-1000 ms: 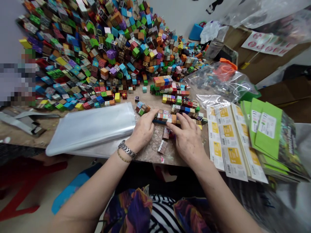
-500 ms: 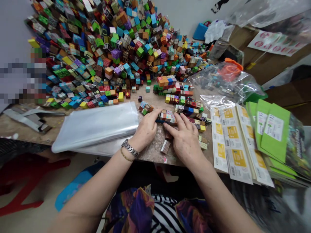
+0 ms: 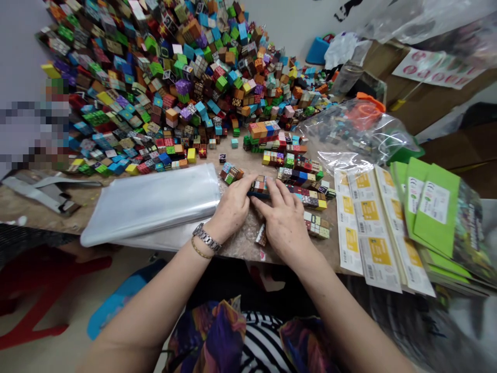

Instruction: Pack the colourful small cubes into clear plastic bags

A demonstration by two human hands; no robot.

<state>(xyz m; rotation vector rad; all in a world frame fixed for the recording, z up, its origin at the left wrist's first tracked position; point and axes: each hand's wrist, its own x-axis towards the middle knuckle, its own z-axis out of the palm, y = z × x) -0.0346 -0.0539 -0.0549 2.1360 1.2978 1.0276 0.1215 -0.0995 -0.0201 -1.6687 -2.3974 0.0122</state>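
Between my two hands lies a short block of small printed cubes [image 3: 259,184], its ends hidden by the fingers. My left hand [image 3: 232,206], with a metal watch at the wrist, presses its fingertips against the block's left end. From the right, my right hand [image 3: 286,220] closes on the same block, thumb along the near side and fingers over the far side. A brown-and-white cube piece [image 3: 261,235] lies partly under my right hand. Just left of the block, beyond my left hand, sits a small cube cluster [image 3: 232,173]. More cube rows [image 3: 316,226] lie beside my right hand.
A large heap of colourful cubes [image 3: 174,88] covers the back. Several cube rows [image 3: 301,163] lie beyond my hands. Clear plastic bags [image 3: 155,202] are stacked at left. Sticker sheets [image 3: 370,228] and green booklets [image 3: 435,207] lie at right, below a clear bag [image 3: 349,129].
My right hand has slid left toward my left hand, so less of the cube block shows between them. More of the cube rows at right has come into sight.
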